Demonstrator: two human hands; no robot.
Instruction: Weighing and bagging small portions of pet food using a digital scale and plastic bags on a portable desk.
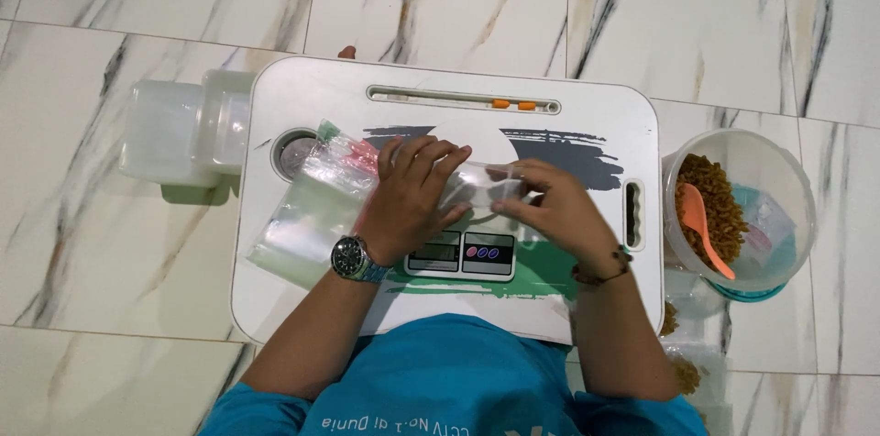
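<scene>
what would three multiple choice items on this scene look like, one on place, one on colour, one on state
1. Where is the tub of brown snack pieces?
A. on the floor right of the lap table
B. on the scale
C. left of the table

2. What colour is the spoon in the tub?
A. blue
B. orange
C. white

3. What are the two hands doing?
A. resting flat, apart
B. together holding a small clear bag over the scale
C. lifting the tub

Answers:
1 A: the tub stands beside the white lap table at its right edge.
2 B: the spoon is orange.
3 B: the left hand and right hand pinch the clear bag above the digital scale.
</scene>
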